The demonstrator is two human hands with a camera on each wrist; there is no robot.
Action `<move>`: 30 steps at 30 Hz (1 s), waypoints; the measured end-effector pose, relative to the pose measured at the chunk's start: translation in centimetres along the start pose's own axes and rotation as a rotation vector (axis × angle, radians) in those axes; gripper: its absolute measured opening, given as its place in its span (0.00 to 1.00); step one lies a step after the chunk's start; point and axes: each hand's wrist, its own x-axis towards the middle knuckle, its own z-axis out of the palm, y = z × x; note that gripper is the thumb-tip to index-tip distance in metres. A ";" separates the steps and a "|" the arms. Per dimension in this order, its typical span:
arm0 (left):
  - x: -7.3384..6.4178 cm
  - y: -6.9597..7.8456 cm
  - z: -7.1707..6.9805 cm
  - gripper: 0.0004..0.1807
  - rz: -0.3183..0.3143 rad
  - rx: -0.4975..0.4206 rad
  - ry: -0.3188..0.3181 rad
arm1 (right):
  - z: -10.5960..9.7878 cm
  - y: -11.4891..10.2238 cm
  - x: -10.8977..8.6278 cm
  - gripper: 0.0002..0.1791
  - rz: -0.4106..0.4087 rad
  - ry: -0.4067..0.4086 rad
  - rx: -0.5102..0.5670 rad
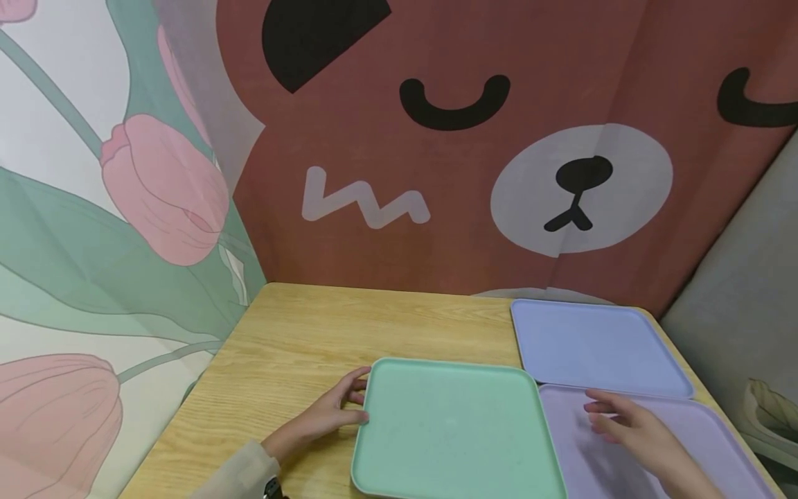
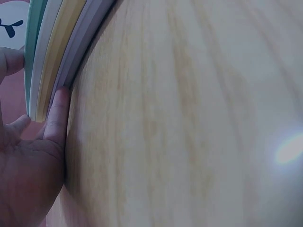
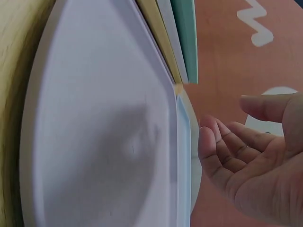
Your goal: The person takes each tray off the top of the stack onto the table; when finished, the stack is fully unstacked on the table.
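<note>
A mint green tray [image 1: 458, 430] lies on top of a stack near the table's front. In the left wrist view the layers below it show as a white tray [image 2: 41, 61], a yellow tray [image 2: 60, 47] and a purple tray [image 2: 80, 47]. My left hand [image 1: 327, 416] holds the stack's left edge, one finger low by the table and another against the green rim. My right hand [image 1: 642, 436] hovers over a separate lavender tray [image 1: 704, 423], apart from it, fingers loosely curled and holding nothing. Behind that lies a blue tray [image 1: 598, 346].
The wooden table [image 1: 374, 322] extends left of and behind the stack. A brown bear-print curtain [image 1: 386, 256] hangs at its back edge, and a tulip-print curtain [image 1: 174, 201] at the left. A grey surface [image 1: 742, 277] rises on the right.
</note>
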 end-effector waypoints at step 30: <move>0.1 0.1 0.0 0.48 -0.012 -0.015 0.002 | 5.3 -3.8 0.4 0.35 0.128 -0.033 0.167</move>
